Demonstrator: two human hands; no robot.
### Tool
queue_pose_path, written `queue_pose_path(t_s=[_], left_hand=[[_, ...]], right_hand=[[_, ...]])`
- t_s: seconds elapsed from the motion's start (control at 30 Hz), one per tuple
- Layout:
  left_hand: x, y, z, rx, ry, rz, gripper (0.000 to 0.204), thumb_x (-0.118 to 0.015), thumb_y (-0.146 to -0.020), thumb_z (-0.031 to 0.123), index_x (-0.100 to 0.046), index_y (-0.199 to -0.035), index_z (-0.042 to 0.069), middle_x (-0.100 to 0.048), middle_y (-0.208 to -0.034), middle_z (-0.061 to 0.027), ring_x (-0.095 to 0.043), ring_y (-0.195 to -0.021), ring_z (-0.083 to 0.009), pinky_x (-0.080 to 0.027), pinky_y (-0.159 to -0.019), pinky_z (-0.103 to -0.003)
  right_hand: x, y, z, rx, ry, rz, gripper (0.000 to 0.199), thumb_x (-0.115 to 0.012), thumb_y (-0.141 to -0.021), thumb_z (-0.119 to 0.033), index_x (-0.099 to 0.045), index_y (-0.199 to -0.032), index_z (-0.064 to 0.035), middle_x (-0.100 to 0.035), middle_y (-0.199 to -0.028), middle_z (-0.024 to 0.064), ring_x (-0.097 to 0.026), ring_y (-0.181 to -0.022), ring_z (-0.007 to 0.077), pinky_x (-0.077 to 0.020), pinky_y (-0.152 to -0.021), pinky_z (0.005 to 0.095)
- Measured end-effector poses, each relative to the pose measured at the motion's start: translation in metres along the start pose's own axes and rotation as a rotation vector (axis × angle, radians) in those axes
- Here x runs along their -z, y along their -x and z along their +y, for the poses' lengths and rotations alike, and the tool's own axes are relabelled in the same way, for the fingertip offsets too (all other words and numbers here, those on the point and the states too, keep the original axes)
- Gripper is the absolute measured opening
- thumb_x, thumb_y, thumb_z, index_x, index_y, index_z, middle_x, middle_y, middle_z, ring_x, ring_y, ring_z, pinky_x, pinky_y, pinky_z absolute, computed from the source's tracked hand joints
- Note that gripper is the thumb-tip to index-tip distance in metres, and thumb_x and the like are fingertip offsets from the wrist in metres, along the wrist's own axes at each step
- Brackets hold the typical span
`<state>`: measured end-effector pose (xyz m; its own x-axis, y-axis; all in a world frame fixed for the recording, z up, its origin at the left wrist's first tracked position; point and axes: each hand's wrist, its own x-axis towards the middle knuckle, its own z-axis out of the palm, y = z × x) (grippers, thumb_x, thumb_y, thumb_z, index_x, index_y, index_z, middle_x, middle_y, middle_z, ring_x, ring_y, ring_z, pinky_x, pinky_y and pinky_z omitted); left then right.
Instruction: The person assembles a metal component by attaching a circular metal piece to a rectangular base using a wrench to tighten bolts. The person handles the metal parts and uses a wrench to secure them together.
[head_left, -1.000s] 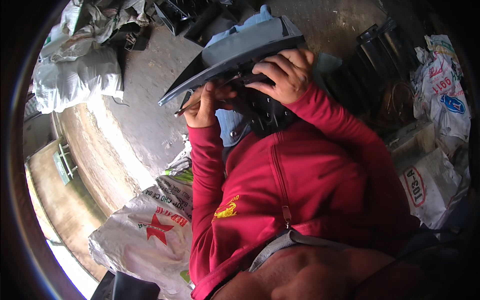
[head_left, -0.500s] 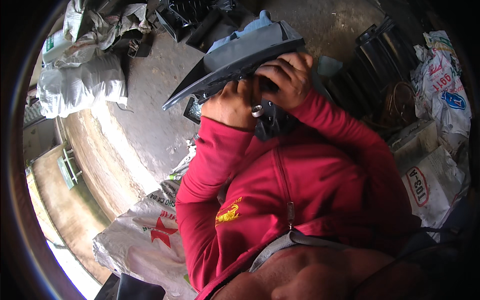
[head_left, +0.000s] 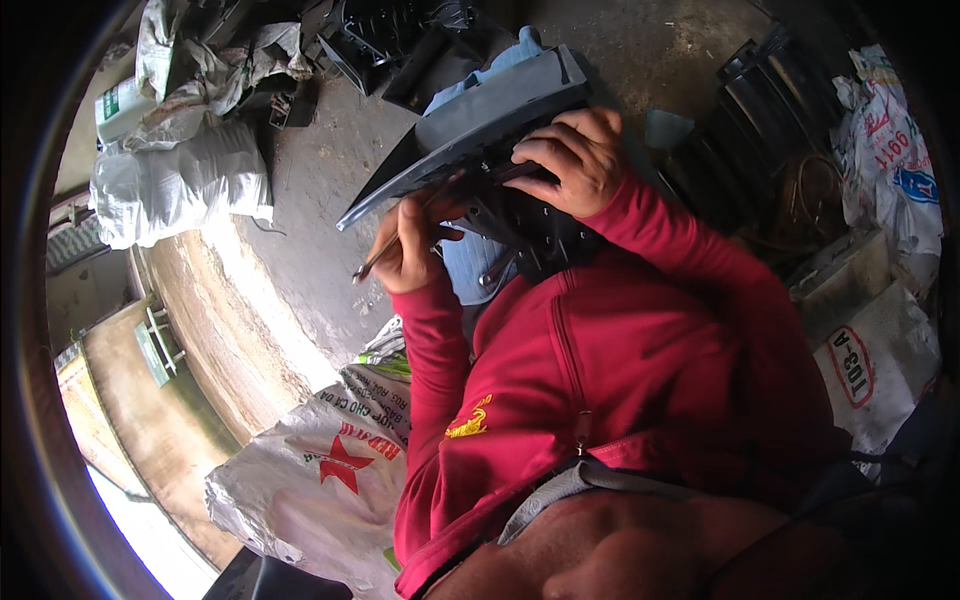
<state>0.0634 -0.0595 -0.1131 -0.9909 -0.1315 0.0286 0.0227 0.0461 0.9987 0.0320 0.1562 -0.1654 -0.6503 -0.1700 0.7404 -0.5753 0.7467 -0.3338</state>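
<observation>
A dark, wedge-shaped panel (head_left: 480, 118), grey on its far side, is tilted across my lap with its black underside toward me. On its right part, my right hand (head_left: 578, 160) grips the near edge with curled fingers. My left hand (head_left: 402, 250), below the panel's left part, pinches a thin metal rod-like tool (head_left: 364, 268) whose shiny end sticks out to the left; its other end is hard to make out in shadow. Beneath the panel is a black bracket-like part (head_left: 545, 235) with small bright fasteners. A shiny metal piece (head_left: 492, 277) lies beside it, against blue trousers.
Black plastic parts (head_left: 385, 40) lie on the floor ahead, and curved black pieces (head_left: 770, 100) stand at right. White sacks (head_left: 180, 180) sit at far left, a printed sack (head_left: 320, 460) near my left elbow, and more sacks (head_left: 890, 150) at right.
My left hand has moved left and down from the panel's underside, bringing the metal tool out to the left. The panel has shifted slightly; my right hand stays on it.
</observation>
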Motion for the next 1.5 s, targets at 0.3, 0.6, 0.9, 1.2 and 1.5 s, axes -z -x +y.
queue_pose_path(t_s=[0.3,0.6,0.9,1.2,1.5], left_hand=[[-0.033,-0.007,0.023,-0.618,-0.987,-0.150,0.009,-0.070,-0.087,0.011,-0.069,-0.093,0.005,-0.065,-0.068,-0.0074,-0.066,-0.055,-0.0255,-0.051,-0.051,-0.034],[-0.024,-0.011,0.002,-0.410,-0.734,-0.236,0.018,-0.060,-0.095,0.019,-0.070,-0.097,0.003,-0.069,-0.073,-0.0090,-0.067,-0.059,-0.0216,-0.051,-0.051,-0.031],[0.003,-0.007,-0.019,0.134,0.069,-0.068,0.043,-0.053,-0.101,0.031,-0.063,-0.112,-0.009,-0.071,-0.085,-0.0181,-0.071,-0.068,-0.0239,-0.054,-0.049,-0.029],[-0.031,-0.006,0.020,-0.541,-0.866,-0.131,0.011,-0.069,-0.089,0.013,-0.068,-0.090,0.002,-0.067,-0.072,-0.0101,-0.066,-0.057,-0.0234,-0.050,-0.051,-0.033],[-0.012,-0.019,-0.002,-0.552,-0.906,-0.296,0.017,-0.070,-0.086,0.021,-0.066,-0.094,0.006,-0.066,-0.072,-0.0118,-0.068,-0.064,-0.0274,-0.051,-0.050,-0.033]], right_hand=[[-0.001,0.000,-0.001,0.001,-0.079,0.046,0.039,-0.079,-0.070,-0.040,-0.064,-0.102,-0.0247,-0.065,-0.092,-0.0105,-0.056,-0.095,0.0142,-0.0339,-0.089,0.0393],[-0.005,0.005,-0.002,0.015,-0.012,0.026,0.034,-0.079,-0.072,-0.040,-0.063,-0.098,-0.0261,-0.063,-0.091,-0.0124,-0.056,-0.093,0.0127,-0.0342,-0.087,0.0379],[-0.003,0.005,0.003,0.013,-0.060,0.026,0.038,-0.082,-0.067,-0.038,-0.062,-0.098,-0.0270,-0.063,-0.092,-0.0137,-0.055,-0.096,0.0121,-0.0339,-0.088,0.0383],[0.001,0.000,0.002,0.020,-0.207,0.103,0.049,-0.085,-0.064,-0.029,-0.063,-0.108,-0.0233,-0.066,-0.098,-0.0082,-0.058,-0.094,0.0157,-0.0376,-0.088,0.0372],[0.001,0.009,0.010,0.084,-0.107,0.058,0.042,-0.083,-0.067,-0.030,-0.065,-0.104,-0.0237,-0.065,-0.098,-0.0092,-0.058,-0.095,0.0146,-0.0396,-0.086,0.0362]])
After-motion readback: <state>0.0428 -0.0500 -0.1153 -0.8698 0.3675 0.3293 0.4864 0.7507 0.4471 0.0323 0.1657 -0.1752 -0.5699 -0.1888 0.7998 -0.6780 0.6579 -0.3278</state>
